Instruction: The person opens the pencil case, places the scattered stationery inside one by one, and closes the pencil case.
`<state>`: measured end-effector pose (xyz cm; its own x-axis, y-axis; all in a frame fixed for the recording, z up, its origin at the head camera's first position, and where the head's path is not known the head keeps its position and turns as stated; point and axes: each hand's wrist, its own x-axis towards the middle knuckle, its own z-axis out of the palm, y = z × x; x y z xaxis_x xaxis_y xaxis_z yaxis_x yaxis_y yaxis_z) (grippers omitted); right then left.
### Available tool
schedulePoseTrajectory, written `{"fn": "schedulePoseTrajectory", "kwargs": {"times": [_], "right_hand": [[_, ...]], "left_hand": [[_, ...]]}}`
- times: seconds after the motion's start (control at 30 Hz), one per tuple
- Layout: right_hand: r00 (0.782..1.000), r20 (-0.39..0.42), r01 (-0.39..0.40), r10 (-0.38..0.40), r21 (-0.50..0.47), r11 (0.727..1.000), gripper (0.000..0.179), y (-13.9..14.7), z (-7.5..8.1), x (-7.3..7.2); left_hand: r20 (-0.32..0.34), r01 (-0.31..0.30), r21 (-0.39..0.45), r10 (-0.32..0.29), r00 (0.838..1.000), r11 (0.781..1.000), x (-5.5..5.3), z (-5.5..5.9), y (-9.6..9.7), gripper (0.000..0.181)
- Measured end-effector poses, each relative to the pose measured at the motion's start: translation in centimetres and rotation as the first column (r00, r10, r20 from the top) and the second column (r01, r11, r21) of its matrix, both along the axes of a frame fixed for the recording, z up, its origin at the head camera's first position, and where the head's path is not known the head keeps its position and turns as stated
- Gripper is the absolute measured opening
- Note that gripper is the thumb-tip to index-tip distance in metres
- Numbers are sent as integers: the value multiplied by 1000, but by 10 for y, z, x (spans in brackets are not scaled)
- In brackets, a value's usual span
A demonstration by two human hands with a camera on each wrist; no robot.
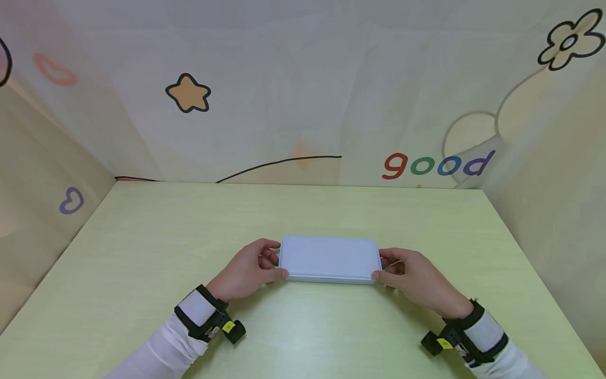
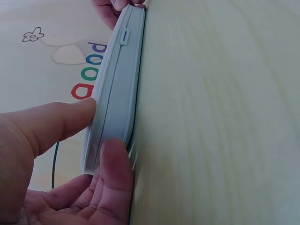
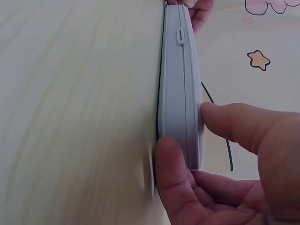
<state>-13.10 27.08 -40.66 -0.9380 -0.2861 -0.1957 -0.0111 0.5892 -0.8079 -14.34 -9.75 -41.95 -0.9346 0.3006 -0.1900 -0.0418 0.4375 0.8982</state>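
A flat, pale blue case (image 1: 329, 258) with rounded corners lies lengthwise between both hands, close over the table. My left hand (image 1: 250, 267) grips its left end, thumb at the near corner and the other fingers bent around the side and underneath. At the opposite end my right hand (image 1: 414, 276) holds it in a mirrored way. The left wrist view shows a seam along the case's side (image 2: 117, 93) and a small latch (image 2: 125, 37) on it. In the right wrist view the thumb (image 3: 225, 119) presses the top while a fingertip (image 3: 169, 150) supports the lower edge.
A light wood-grain table (image 1: 303, 331) spreads around the hands. Behind it hangs a pale cloth backdrop (image 1: 284, 95) with a star and the word "good". Cloth walls flank both sides. Each wrist wears a strapped camera, such as the left one (image 1: 233, 331).
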Motion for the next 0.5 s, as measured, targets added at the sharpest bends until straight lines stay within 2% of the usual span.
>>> {"fn": "schedulePoseTrajectory", "kwargs": {"times": [0.23,0.37,0.5], "right_hand": [[1000,-26,10,-9,39,999,61,3,8,2],[998,-63,17,-10,101,995,54,3,14,3],[990,-143,19,5,166,986,52,4,23,5]], "left_hand": [[27,33,29,-34,999,999,0,7,-2,66],[24,23,-43,-21,999,999,2,14,-6,68],[-14,22,-141,-24,1000,990,3,22,-12,71]]}}
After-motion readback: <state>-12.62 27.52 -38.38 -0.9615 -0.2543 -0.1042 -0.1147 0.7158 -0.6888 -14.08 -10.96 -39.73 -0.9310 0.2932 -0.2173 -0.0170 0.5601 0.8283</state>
